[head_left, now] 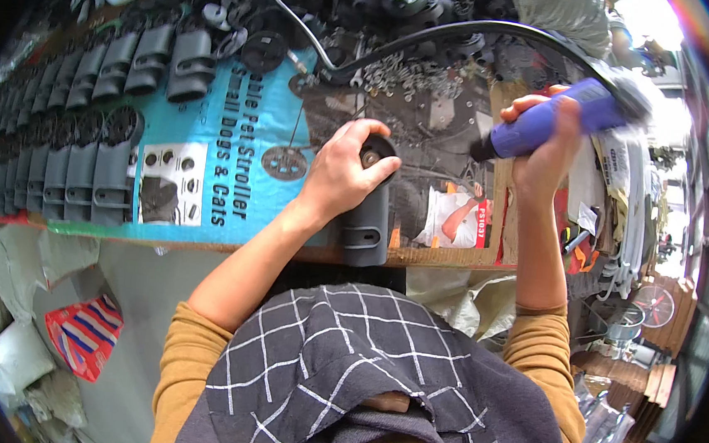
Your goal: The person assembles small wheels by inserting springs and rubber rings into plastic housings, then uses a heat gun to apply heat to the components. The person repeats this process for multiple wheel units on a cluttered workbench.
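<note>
My left hand (337, 174) is closed around the upper end of a dark grey plastic housing (365, 222), whose lower end reaches the table's front edge. Thumb and fingers wrap a round end with a small metal piece at its centre. To the right, my right hand (550, 154) grips a blue-purple electric screwdriver (595, 105) above the table. Its black tip (482, 150) points left toward the housing, apart from it. A black cord (470, 24) arcs from the screwdriver's back end, which is blurred.
Rows of similar grey housings (117, 174) stand at the left on the cardboard-covered table (242, 171). Small metal nuts or washers (407, 80) lie scattered beyond my hands. Black wheel parts (264, 50) pile up at the back. A red striped bag (86, 335) is at lower left.
</note>
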A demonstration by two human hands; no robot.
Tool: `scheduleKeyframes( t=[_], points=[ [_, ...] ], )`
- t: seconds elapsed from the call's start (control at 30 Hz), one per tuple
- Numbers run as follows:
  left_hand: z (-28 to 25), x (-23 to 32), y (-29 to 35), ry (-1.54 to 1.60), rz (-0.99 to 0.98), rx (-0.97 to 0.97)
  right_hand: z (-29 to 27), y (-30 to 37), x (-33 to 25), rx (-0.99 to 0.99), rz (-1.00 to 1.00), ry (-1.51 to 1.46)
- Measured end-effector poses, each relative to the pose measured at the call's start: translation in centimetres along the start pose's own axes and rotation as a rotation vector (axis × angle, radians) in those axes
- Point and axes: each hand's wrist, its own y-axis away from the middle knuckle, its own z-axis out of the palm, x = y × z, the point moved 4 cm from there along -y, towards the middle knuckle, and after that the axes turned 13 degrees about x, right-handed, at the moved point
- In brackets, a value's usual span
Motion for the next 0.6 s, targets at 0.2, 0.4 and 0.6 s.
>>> scheduleKeyframes(
  t=[0.2,0.4,0.6],
  points=[
    [0.4,0.3,0.0,0.016,0.036,0.015,-10.9,-4.1,9.8,0.126,-0.053,1.427],
    [3.6,4.4,-1.2,0.031,0.225,0.232,-5.5,4.2,6.0,-0.185,-0.048,0.721],
    [3.4,6.7,-4.6,0.009,0.384,0.194,-10.2,3.0,7.5,0.08,0.375,0.249]
  ],
)
